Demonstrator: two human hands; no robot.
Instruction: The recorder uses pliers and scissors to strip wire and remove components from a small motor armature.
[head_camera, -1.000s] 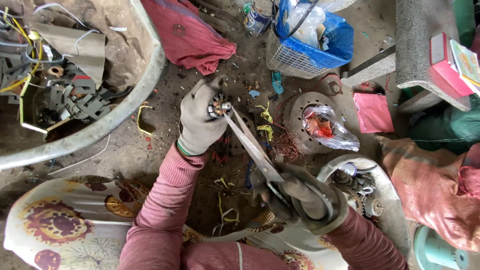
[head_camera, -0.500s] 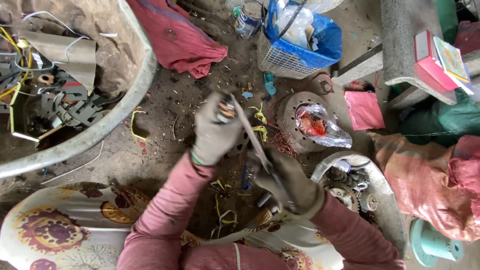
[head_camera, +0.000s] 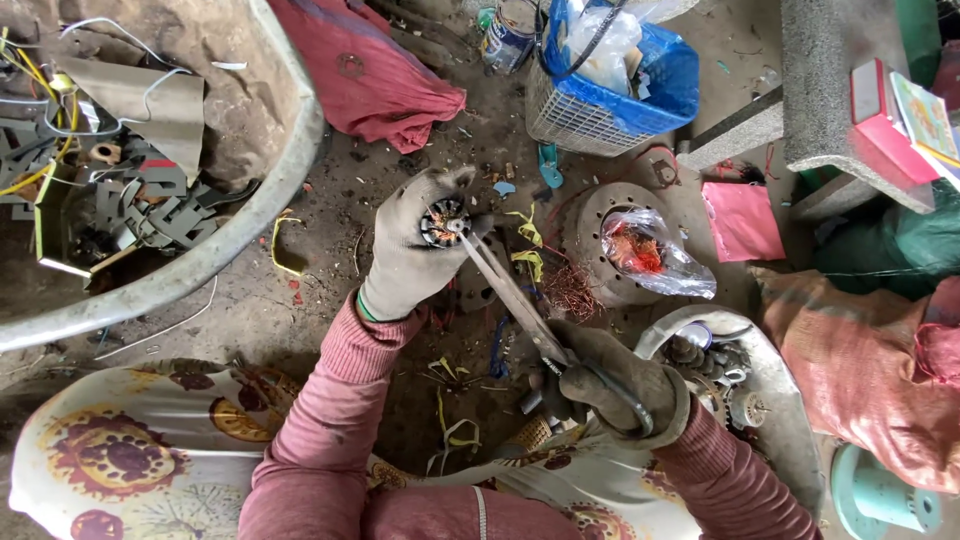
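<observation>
The left hand (head_camera: 408, 262), gloved, is clamped around a small motor core (head_camera: 443, 221) and holds it up over the dirt floor (head_camera: 300, 300), its wound end turned toward the tool so the copper can be got at. The right hand (head_camera: 612, 385) is closed on the handles of long pliers (head_camera: 510, 292), whose tips meet the core's face. 1 bag of copper (head_camera: 648, 252) lies on a round metal housing (head_camera: 590, 215) near the right hand, likely for the pickings.
</observation>
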